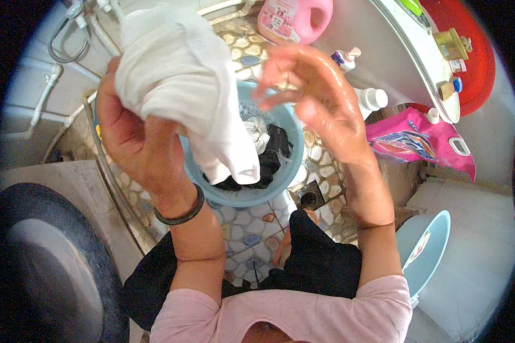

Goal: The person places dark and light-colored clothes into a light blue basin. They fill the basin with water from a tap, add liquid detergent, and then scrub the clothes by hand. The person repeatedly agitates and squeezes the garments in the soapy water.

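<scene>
My left hand [141,141], with a dark band at the wrist, grips a bunched white cloth [180,77] and holds it up. Part of that cloth hangs down in front of a light blue basin [296,158] on the floor. My right hand [322,94] is raised to the right of the cloth, wet and slightly blurred. Its fingers are curled apart with nothing between them. Inside the basin, dark wet fabric [277,160] and a small white cloth piece [256,135] lie in sudsy water.
Behind the basin stands a pink detergent jug [296,19]. A pump bottle [345,59], a white-capped bottle [371,99] and a pink detergent bag [416,137] are on the right. Another blue basin [429,253] leans lower right. A large dark-rimmed tub [60,206] sits at left, beside a hose [107,180].
</scene>
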`<action>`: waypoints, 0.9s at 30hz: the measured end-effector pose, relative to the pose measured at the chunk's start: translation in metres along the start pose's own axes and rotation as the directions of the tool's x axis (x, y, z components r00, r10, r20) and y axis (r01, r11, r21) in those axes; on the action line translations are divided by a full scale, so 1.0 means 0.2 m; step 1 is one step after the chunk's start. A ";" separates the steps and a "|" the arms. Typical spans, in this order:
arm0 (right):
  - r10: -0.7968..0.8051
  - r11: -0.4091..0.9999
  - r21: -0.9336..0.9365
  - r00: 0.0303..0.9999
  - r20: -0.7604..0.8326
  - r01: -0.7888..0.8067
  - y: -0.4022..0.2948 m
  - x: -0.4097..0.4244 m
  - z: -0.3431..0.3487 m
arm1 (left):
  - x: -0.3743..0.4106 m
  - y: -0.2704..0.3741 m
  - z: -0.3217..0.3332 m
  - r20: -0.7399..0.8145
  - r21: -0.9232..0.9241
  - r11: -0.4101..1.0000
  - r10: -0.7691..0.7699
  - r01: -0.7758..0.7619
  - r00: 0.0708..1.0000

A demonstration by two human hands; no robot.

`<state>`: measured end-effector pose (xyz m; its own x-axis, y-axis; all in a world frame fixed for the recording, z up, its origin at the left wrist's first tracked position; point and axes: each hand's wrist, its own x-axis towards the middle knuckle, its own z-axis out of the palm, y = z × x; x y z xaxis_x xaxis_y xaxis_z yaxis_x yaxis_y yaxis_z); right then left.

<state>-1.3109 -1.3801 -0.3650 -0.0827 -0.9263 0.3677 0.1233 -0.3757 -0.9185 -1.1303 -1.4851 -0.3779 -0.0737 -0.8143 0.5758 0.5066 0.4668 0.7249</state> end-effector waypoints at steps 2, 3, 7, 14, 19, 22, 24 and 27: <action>-0.021 0.902 -0.427 0.994 0.111 0.066 0.06 0.01 0.03 | 0.01 -0.06 0.03 0.100 0.084 0.996 0.029 -0.037 0.995; 0.009 0.811 -0.580 0.989 0.149 0.080 0.11 0.01 0.06 | 0.01 -0.09 0.04 0.156 0.162 0.986 0.018 -0.044 0.988; 0.308 0.757 -0.500 0.904 -0.295 -0.421 0.50 -0.16 -0.15 | -0.18 -0.41 -0.02 0.216 0.752 0.608 -0.592 0.254 0.777; 0.676 0.038 -0.862 0.648 -0.350 -0.505 0.99 -0.32 -0.33 | -0.80 -0.99 -0.29 0.413 0.911 0.286 -0.657 -0.297 0.631; 0.540 -0.086 -0.878 0.719 -0.439 -0.471 1.35 -0.37 -0.27 | -0.87 -1.19 -0.18 0.248 0.969 0.151 -0.625 -0.198 0.740; 0.381 0.027 -0.905 0.842 -0.383 -0.424 1.60 -0.50 -0.36 | -0.87 -1.28 -0.14 0.209 0.976 0.105 -0.677 -0.188 0.706; 0.316 0.174 -0.915 0.901 -0.299 -0.364 1.65 -0.55 -0.41 | -0.90 -1.31 -0.13 0.226 0.971 0.089 -0.654 -0.223 0.722; 0.591 0.029 -0.985 0.798 -0.121 -0.171 1.59 -0.37 -0.32 | -0.95 -1.40 -0.32 0.280 0.958 0.092 -0.514 -0.272 0.811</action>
<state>-1.3279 -1.4290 -0.6937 -0.1127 -0.9572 -0.2666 -0.9564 0.1773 -0.2323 -1.2030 -1.4822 -0.7144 -0.5601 -0.8038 0.2004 -0.7564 0.5949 0.2721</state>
